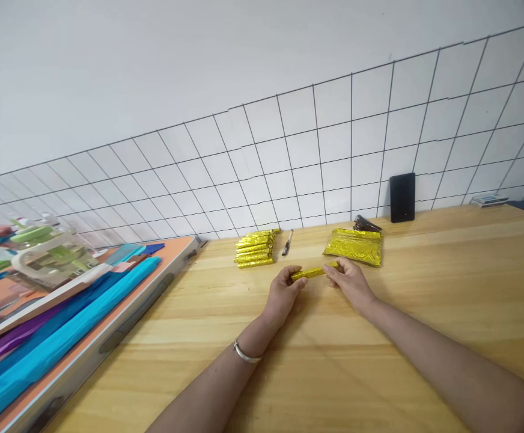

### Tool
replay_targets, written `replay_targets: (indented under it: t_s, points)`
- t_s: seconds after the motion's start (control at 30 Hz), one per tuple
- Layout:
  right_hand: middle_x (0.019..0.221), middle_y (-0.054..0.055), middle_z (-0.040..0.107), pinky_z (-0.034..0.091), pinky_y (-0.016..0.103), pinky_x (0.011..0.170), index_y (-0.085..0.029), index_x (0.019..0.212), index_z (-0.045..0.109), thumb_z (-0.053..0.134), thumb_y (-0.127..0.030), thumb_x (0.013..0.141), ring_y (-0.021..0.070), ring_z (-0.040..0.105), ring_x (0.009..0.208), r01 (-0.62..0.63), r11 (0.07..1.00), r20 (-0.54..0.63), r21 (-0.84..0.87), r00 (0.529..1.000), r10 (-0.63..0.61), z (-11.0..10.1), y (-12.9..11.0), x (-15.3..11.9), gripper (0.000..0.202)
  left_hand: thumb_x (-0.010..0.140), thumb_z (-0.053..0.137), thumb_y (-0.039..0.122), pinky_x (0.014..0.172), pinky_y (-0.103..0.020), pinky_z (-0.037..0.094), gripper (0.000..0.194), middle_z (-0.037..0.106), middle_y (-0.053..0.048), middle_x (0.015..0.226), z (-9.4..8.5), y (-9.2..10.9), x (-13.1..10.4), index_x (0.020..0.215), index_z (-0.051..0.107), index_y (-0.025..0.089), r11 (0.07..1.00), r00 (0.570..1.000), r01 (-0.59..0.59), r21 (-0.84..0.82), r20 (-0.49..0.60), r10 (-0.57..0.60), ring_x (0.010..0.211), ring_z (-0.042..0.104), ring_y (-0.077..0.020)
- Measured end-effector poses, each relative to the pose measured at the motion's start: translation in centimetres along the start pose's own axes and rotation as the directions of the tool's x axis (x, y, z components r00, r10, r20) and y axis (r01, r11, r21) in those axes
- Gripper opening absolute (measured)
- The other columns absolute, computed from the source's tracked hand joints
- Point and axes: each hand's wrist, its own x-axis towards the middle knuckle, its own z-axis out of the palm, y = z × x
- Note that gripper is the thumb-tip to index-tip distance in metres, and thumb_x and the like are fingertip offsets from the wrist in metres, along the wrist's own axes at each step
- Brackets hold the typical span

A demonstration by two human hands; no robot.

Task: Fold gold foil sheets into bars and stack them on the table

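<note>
A narrow, shiny gold foil strip (312,273) stretches between my two hands, just above the wooden table. My left hand (285,290), with a silver bangle on its wrist, pinches one end. The other end sits between the thumb and fingers of my right hand (348,284). Beyond the left hand lies a stack of similar gold foil strips (255,248). A flat gold foil packet (354,246) rests behind the right hand, and a black stapler-like tool (366,224) lies at its back edge. Between stack and packet is a small utility knife or pen (287,243).
A black tablet-like slab (402,197) leans against the wall grid (334,144). At left, an orange-topped board (172,252) carries blue rolled material (95,319), a green and clear container (50,255) and scissors. A small flat stack (490,200) lies far right on the wooden table (446,288).
</note>
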Motion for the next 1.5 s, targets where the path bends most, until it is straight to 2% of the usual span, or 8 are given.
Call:
replay_targets:
  t_s: [0.23,0.47,0.8,0.93,1.13,1.23,1.37,1.5]
  points:
    - [0.065,-0.001,0.057,0.035,0.024,0.049,-0.019,0.078,0.057,0.061,-0.052,0.074,0.0103,0.048,0.052,-0.019,0.999,0.021,-0.041,1.0,0.02,0.0,-0.2,0.0,0.034,0.072,0.069,0.036,0.059,-0.023,0.044,0.04,0.057,0.0,0.07,-0.1,0.3,0.1,0.103,0.056,0.015,0.993,1.0,-0.001,-0.115,-0.009,0.0,0.061,0.053,-0.0092]
    - [0.064,0.0,0.059,0.037,0.023,0.049,-0.018,0.071,0.056,0.054,-0.059,0.076,0.0107,0.051,0.052,-0.067,0.993,0.03,-0.094,0.997,0.07,-0.1,-0.2,0.0,0.041,0.074,0.066,0.037,0.063,-0.024,0.047,0.037,0.058,-0.002,0.083,-0.3,0.3,0.3,0.105,0.057,0.017,0.965,0.999,-0.032,-0.26,-0.032,0.025,0.07,0.058,-0.0107]
    - [0.076,0.002,0.061,0.04,0.022,0.049,-0.019,0.086,0.059,0.051,-0.056,0.08,0.0107,0.054,0.056,-0.082,0.993,0.021,-0.091,0.996,0.084,-0.4,-0.1,0.1,0.039,0.07,0.07,0.029,0.067,-0.027,0.05,0.034,0.061,-0.004,0.082,-1.0,0.3,1.3,0.1,0.061,0.016,0.973,1.0,-0.023,-0.228,-0.012,0.021,0.072,0.058,-0.0118]
    - [0.085,0.004,0.061,0.041,0.023,0.048,-0.021,0.101,0.058,0.049,-0.057,0.081,0.0109,0.054,0.058,-0.1,0.993,-0.011,-0.068,0.995,0.1,-0.7,0.4,0.5,0.042,0.07,0.069,0.026,0.067,-0.027,0.051,0.03,0.059,-0.003,0.077,-4.8,0.9,3.8,0.097,0.061,0.014,0.976,0.99,-0.006,-0.216,-0.14,-0.024,0.07,0.059,-0.0114]
    - [0.087,0.004,0.06,0.041,0.024,0.054,-0.021,0.1,0.06,0.05,-0.054,0.082,0.0117,0.054,0.063,-0.115,0.983,0.063,-0.141,0.99,0.125,-0.9,0.5,0.8,0.039,0.073,0.067,0.023,0.069,-0.025,0.05,0.03,0.057,-0.001,0.075,-14.5,1.4,7.2,0.1,0.057,0.016,0.989,0.938,-0.039,-0.146,-0.347,-0.014,0.068,0.059,-0.0086]
    - [0.083,0.003,0.06,0.04,0.024,0.056,-0.021,0.098,0.061,0.05,-0.053,0.082,0.0117,0.052,0.064,-0.118,0.971,0.092,-0.208,0.986,0.14,-0.9,0.4,0.8,0.037,0.071,0.069,0.023,0.067,-0.025,0.05,0.031,0.057,-0.001,0.078,-18.0,0.7,8.3,0.098,0.054,0.016,0.992,0.921,-0.021,-0.126,-0.387,-0.03,0.068,0.06,-0.009]
    - [0.078,0.003,0.06,0.04,0.026,0.059,-0.02,0.097,0.062,0.051,-0.053,0.081,0.0138,0.051,0.067,-0.142,0.951,0.11,-0.274,0.978,0.177,-1.0,0.4,0.9,0.039,0.07,0.07,0.022,0.067,-0.027,0.051,0.032,0.059,-0.003,0.08,-20.2,-0.1,9.6,0.097,0.055,0.015,0.994,0.934,0.012,-0.105,-0.354,-0.049,0.068,0.061,-0.0103]
    - [0.077,0.004,0.06,0.04,0.028,0.06,-0.019,0.095,0.062,0.053,-0.054,0.079,0.0147,0.05,0.066,-0.154,0.944,0.107,-0.292,0.976,0.192,-1.0,0.6,0.9,0.04,0.071,0.068,0.024,0.067,-0.027,0.05,0.029,0.061,-0.004,0.079,-20.5,-0.3,10.5,0.097,0.057,0.015,0.996,0.956,0.018,-0.086,-0.29,-0.042,0.069,0.061,-0.0103]
